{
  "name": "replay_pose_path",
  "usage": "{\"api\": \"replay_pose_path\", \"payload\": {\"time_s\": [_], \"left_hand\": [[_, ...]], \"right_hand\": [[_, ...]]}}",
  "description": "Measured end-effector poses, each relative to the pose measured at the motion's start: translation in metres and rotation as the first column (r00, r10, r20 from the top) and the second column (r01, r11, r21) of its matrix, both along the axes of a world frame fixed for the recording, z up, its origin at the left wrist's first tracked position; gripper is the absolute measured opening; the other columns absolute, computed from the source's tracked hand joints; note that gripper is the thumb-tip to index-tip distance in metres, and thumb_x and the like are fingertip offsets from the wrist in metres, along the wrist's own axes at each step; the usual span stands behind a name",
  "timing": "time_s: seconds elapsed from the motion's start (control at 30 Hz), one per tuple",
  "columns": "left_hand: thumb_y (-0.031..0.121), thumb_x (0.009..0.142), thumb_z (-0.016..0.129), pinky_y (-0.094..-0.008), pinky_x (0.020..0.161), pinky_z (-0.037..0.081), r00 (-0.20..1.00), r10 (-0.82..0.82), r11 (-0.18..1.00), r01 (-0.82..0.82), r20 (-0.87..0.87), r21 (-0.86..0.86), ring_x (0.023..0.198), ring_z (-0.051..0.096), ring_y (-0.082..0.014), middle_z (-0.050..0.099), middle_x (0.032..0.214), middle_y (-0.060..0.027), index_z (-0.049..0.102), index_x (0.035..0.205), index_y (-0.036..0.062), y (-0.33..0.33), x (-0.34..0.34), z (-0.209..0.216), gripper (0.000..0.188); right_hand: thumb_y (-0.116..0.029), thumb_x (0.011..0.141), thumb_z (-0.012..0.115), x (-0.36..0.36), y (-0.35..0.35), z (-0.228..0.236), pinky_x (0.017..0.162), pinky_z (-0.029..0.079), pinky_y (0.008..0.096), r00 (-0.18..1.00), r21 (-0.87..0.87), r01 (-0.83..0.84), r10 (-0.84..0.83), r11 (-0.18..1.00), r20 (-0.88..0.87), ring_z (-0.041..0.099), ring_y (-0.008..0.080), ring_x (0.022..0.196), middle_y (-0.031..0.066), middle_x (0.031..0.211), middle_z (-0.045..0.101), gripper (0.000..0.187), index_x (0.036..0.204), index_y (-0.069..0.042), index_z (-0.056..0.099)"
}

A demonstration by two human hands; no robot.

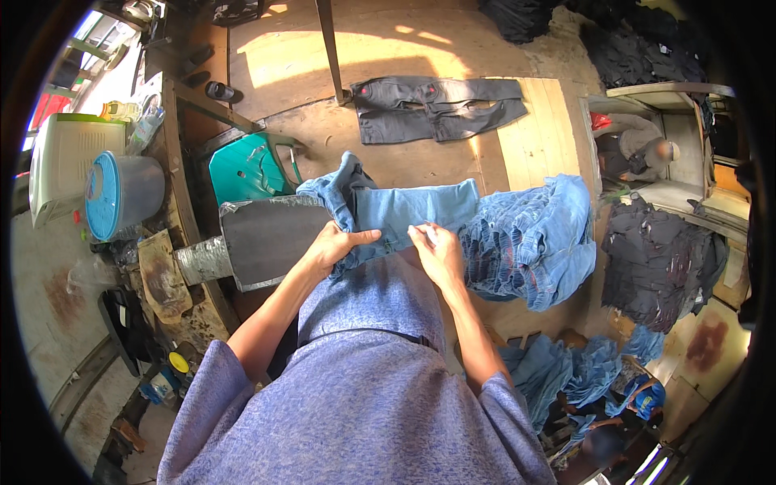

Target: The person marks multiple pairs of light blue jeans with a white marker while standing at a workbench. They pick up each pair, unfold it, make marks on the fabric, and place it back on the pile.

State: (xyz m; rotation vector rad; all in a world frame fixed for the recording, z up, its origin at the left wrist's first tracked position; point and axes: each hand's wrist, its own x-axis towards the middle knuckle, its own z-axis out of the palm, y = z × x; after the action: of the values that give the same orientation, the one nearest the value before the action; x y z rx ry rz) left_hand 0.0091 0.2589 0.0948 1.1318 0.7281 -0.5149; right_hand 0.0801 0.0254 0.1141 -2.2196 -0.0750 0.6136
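Note:
A light blue denim garment lies across my lap, its left end bunched up. My left hand grips its near edge, thumb on top pointing right. My right hand is closed at the lower part of the same cloth, fingertips together around something small and whitish that I cannot make out. Right of it, a pile of light blue denim with gathered waistbands rests close to my right hand. On the left, a dark padded board with silvery tape at its edges reaches up to the garment.
A green plastic stool stands beyond the board. Dark trousers lie flat on the wooden floor ahead. At left are a clear tub with a blue lid; at right, a dark clothing pile. Other people sit at far right and lower right.

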Motion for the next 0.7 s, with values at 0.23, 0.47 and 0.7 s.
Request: {"api": "replay_pose_path", "payload": {"time_s": [0.23, 0.47, 0.7], "left_hand": [[0.015, 0.099, 0.082, -0.0334, 0.072, 0.064, 0.961, 0.265, 0.934, -0.277, -0.082, -0.227, 0.08, 0.076, -0.0167, 0.079, 0.1, -0.0068, 0.074, 0.112, 0.0014, -0.018, -0.013, -0.009, 0.02], [0.013, 0.1, 0.081, -0.0326, 0.075, 0.065, 0.974, 0.193, 0.938, -0.219, -0.119, -0.271, 0.081, 0.077, -0.0182, 0.08, 0.1, -0.0076, 0.073, 0.113, 0.0012, -0.007, -0.025, -0.019, 0.019], [0.014, 0.1, 0.078, -0.0333, 0.075, 0.066, 0.959, 0.251, 0.903, -0.28, -0.129, -0.327, 0.086, 0.078, -0.0186, 0.08, 0.103, -0.0092, 0.073, 0.118, 0.0003, -0.008, -0.024, -0.014, 0.022]], "right_hand": [[-0.074, 0.094, 0.069, 0.004, 0.028, -0.019, 0.075, 0.058, 0.0457, 0.952, -0.161, 0.007, -0.055, 0.987, -0.301, 0.078, 0.0351, 0.079, 0.0176, 0.078, 0.077, 0.069, 0.084, -0.007, 0.083], [-0.05, 0.105, 0.065, -0.005, 0.026, -0.034, 0.077, 0.056, 0.0528, 0.996, -0.121, 0.036, -0.045, 0.992, -0.076, 0.075, 0.0432, 0.082, 0.0218, 0.084, 0.077, 0.052, 0.091, -0.001, 0.077], [-0.049, 0.107, 0.065, -0.001, 0.021, -0.04, 0.068, 0.05, 0.0448, 0.985, -0.008, 0.154, -0.154, 0.988, -0.08, 0.067, 0.0248, 0.069, 0.0127, 0.071, 0.071, 0.056, 0.081, 0.0, 0.073]]}}
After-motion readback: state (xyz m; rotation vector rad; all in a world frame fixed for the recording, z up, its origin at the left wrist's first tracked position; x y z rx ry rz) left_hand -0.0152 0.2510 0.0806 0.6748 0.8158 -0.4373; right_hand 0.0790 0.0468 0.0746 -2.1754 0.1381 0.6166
